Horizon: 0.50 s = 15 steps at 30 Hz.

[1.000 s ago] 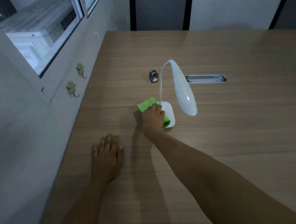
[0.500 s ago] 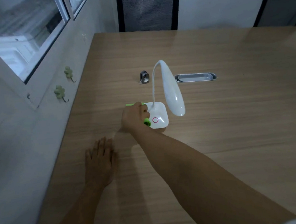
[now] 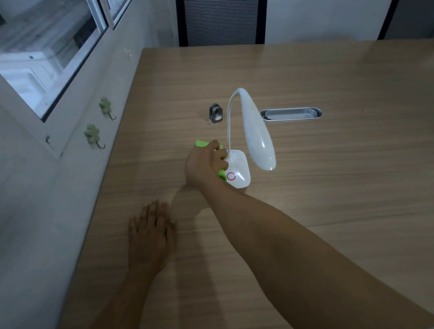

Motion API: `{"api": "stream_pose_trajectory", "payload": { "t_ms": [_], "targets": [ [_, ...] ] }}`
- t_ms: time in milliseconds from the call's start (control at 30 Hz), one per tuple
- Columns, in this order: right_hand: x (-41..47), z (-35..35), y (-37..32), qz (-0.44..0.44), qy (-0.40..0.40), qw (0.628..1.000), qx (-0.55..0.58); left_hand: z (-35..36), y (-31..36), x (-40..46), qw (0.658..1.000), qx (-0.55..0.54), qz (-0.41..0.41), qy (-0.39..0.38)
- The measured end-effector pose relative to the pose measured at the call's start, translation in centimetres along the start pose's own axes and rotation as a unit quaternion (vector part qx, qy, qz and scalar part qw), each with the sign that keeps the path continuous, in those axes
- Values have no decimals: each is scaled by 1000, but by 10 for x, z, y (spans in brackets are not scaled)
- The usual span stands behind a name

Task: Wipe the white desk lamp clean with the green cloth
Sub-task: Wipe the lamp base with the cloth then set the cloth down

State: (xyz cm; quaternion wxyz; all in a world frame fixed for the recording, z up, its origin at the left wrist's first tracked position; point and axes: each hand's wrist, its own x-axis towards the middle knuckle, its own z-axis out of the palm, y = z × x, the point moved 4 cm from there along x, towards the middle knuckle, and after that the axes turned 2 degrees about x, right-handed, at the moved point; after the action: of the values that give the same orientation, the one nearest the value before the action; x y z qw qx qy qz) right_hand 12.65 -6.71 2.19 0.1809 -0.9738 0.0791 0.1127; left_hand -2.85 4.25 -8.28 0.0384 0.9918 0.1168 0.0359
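A white plastic gooseneck desk lamp stands mid wooden table. The right hand presses a bunched soft green cloth against its base; the left hand lies flat, fingers spread. The lamp looks light and tippable; steadying its base seems wise.

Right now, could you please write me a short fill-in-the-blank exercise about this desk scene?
1. The right hand presses a ____ cloth against the lamp's base.
2. The left hand lies ____ on the table.
3. The ring on the base is ____.

Missing words: green; flat; pink
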Motion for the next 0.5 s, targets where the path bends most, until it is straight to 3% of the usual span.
{"api": "stream_pose_trajectory", "payload": {
  "t_ms": [133, 233, 400, 500],
  "targets": [
    [4, -3, 4, 30, -19, 999, 16, -1, 2, 1, 1000, -1, 0, 1],
    [7, 2, -3, 27, -50, 994, 95, -1, 1, 1, 1000, 2, 1, 3],
    [12, 0, 3, 99, 34, 984, 145, -2, 2, 1, 1000, 1, -2, 6],
    [13, 8, 2, 76, -26, 979, 189, -2, 2, 1, 1000, -3, -4, 6]
  ]
}}
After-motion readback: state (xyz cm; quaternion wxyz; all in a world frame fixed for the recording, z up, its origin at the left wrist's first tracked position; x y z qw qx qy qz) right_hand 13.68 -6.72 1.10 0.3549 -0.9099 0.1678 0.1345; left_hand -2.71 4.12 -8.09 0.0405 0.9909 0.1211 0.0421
